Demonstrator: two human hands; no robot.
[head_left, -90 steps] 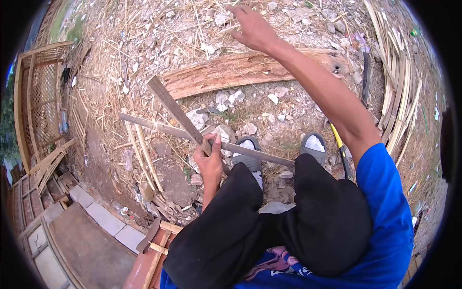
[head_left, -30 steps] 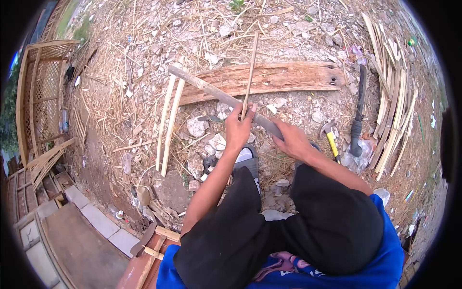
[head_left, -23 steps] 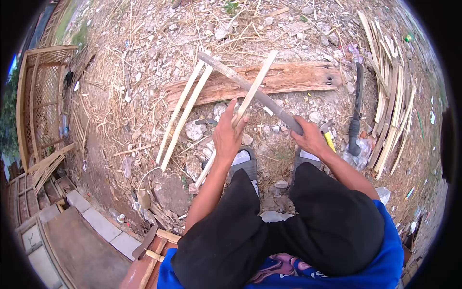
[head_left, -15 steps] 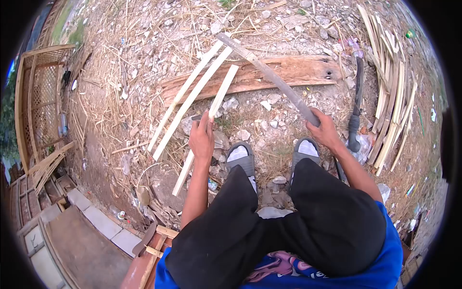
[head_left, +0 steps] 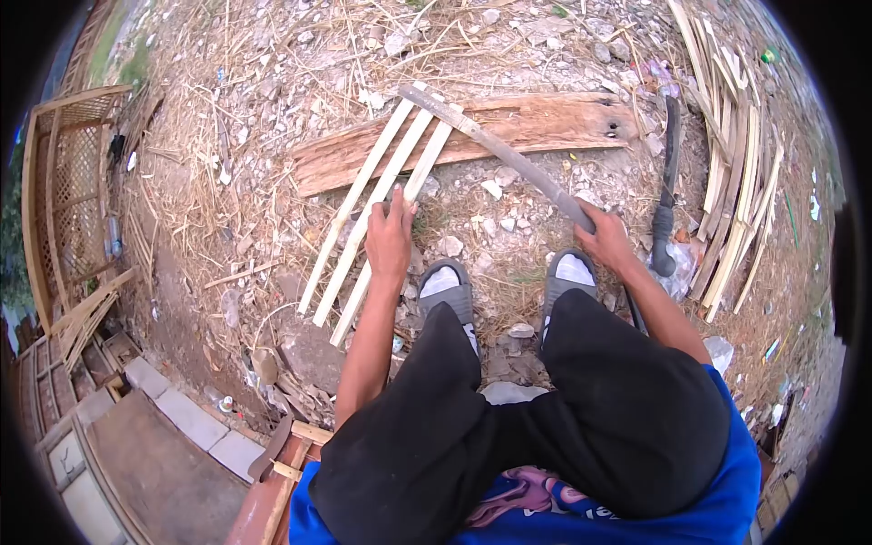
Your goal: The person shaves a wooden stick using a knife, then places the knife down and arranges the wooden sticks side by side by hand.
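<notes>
My left hand (head_left: pixel 391 234) is closed round the rightmost of three pale split strips (head_left: pixel 430 159), which lie side by side at a slant. The other two pale strips (head_left: pixel 352 202) are just to its left. My right hand (head_left: pixel 607 238) grips the lower end of a long grey-brown strip (head_left: pixel 518 162). The far end of this strip crosses over the tops of the pale strips. Beneath their upper parts lies a weathered wooden board (head_left: pixel 536 125) on the ground.
A black-handled tool (head_left: pixel 668 195) lies right of my right hand, beside a plastic bag (head_left: pixel 679 272). Farther right is a long pile of split strips (head_left: pixel 740 182). A lattice frame (head_left: pixel 77 191) stands at the left. My sandalled feet are below the board.
My left hand has turned a strip pale side up and brought it left beside the two pale ones. My right hand has moved right and down a little with the grey-brown strip.
</notes>
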